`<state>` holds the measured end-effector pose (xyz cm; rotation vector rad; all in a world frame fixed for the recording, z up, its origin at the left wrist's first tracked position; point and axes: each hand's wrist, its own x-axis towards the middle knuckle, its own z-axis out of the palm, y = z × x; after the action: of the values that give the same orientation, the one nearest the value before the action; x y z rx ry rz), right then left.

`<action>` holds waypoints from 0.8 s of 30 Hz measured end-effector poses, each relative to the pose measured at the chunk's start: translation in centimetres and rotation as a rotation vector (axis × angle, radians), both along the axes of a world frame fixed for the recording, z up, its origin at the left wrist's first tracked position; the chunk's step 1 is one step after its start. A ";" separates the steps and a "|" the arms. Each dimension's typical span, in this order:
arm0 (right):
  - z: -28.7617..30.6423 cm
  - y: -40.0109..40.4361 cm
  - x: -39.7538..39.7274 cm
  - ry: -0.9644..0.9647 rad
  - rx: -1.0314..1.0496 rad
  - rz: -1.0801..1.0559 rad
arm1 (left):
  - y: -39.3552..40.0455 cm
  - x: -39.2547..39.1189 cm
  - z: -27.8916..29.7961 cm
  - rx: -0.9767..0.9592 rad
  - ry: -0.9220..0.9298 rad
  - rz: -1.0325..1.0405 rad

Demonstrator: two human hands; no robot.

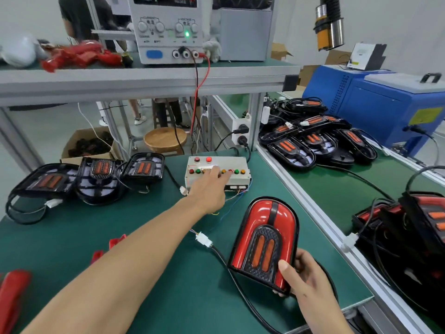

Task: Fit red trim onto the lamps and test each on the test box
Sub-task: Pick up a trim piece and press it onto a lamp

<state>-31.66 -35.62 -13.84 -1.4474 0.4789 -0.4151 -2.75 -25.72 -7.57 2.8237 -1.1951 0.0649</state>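
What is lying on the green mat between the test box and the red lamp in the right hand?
In the head view, thin loose wires from the test box cross that stretch of mat toward the lamp held by the right hand.

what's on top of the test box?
Test box top: two red buttons at the back, a front row of red, green and amber ones. Left hand reaches over that row, fingers on it, covering some buttons.

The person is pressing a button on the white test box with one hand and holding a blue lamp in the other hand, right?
Not quite. The head view shows the lamp in the right hand is red, not blue. The rest holds: the left hand reaches to the buttons on the white test box.
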 end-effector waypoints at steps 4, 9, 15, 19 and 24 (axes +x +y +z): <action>-0.3 0.0 0.1 0.000 -0.012 -0.024 | -2.3 -0.1 0.5 0.040 0.047 0.009; 0.0 0.0 0.0 0.010 -0.025 -0.019 | -3.6 0.3 0.8 0.109 0.081 0.028; 0.0 -0.4 0.1 0.063 -0.071 -0.012 | -4.0 0.6 0.7 -0.017 0.252 0.082; 0.0 -0.3 0.1 0.078 -0.094 -0.011 | -4.2 0.8 0.7 -0.017 0.299 0.101; -0.6 -0.5 -0.1 0.100 -0.102 0.003 | -4.1 0.9 0.4 -0.021 0.266 0.090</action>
<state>-31.77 -36.14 -14.42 -1.5724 0.5421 -0.3708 -1.82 -29.82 -7.19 2.7566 -1.0040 -0.2821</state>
